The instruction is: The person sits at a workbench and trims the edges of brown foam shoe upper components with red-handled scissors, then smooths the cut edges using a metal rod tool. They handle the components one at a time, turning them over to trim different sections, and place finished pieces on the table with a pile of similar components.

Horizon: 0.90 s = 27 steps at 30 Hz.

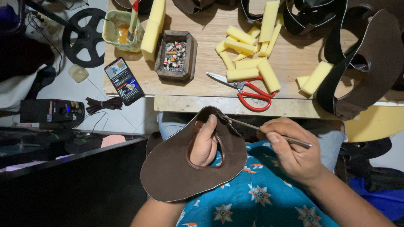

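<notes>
The wooden table (290, 59) lay across the top of my view, with dark cut pieces (370, 59) piled at its right end and yellow foam blocks (248, 54) scattered over the middle. Below it, over my lap, I held the brown leather piece (176, 172), a broad flat shape with an oval hole in it and a pale edge all round. It looked light and limp to me, apt to flop where it was not held, so I judged the rim of the hole and the top edge the best places to grip. My left hand (205, 143) came up through that hole, fingers curled over the rim and thumb pressed on the upper edge, pinching the leather. My right hand (294, 153) was closed round a thin metal tool (269, 131), held like a pen, its tip touching the top edge just beside my left thumb. On the table sat a phone (124, 80) at the left edge, a square wooden tray (176, 55) of small bits, red-handled scissors (248, 90) near the front, and a small pot (122, 31) with a brush standing in it.
</notes>
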Tool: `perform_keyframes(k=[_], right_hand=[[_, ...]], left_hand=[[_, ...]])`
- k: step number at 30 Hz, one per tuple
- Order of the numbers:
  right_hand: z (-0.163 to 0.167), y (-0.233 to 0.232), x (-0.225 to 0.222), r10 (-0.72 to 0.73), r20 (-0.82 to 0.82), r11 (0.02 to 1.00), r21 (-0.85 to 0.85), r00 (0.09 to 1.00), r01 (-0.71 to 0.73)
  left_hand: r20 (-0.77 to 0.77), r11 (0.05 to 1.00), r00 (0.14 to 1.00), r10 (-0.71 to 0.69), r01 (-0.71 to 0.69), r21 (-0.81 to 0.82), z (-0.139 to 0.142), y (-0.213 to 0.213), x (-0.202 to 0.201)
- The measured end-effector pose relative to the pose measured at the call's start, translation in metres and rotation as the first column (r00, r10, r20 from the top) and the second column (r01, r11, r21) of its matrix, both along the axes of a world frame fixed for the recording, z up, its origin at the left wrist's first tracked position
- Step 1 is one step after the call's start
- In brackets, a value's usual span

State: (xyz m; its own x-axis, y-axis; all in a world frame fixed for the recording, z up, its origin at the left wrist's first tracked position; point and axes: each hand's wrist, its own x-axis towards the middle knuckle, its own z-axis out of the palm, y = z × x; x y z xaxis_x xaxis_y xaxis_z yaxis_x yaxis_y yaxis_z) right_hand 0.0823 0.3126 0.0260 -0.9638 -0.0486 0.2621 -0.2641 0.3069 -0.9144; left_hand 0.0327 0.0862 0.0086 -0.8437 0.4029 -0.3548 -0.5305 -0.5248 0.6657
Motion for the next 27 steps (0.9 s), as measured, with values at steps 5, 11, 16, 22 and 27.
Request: perform_keyframes(k=[5, 11, 16, 22, 27], right_hand=[[0.005, -0.002, -0.002, 0.016, 0.022, 0.999, 0.036, 1.0, -0.017], [0.007, -0.004, -0.007, 0.167, -0.061, 0.984, 0.08, 0.984, -0.162], [0.002, -0.003, -0.006, 0.181, -0.016, 0.983, 0.018, 0.983, -0.18], [0.0, -0.006, 0.0, 0.121, 0.035, 0.962, -0.25, 0.992, -0.108], [0.024, 0.01, 0.021, 0.028, -0.017, 0.918, -0.396, 0.999, -0.033]], left_hand=[[-0.086, 0.999, 0.996, 0.026, -0.027, -0.017, -0.005, 0.0, -0.002], [-0.062, 0.998, 0.996, 0.059, -0.057, 0.04, -0.009, -0.005, -0.005], [-0.007, 0.997, 0.999, 0.049, -0.049, 0.064, -0.016, -0.004, -0.008], [0.003, 0.977, 0.996, 0.087, -0.086, 0.196, -0.03, 0.006, -0.011], [0.189, 0.977, 0.981, 0.04, -0.078, 0.198, -0.046, 0.014, -0.004]])
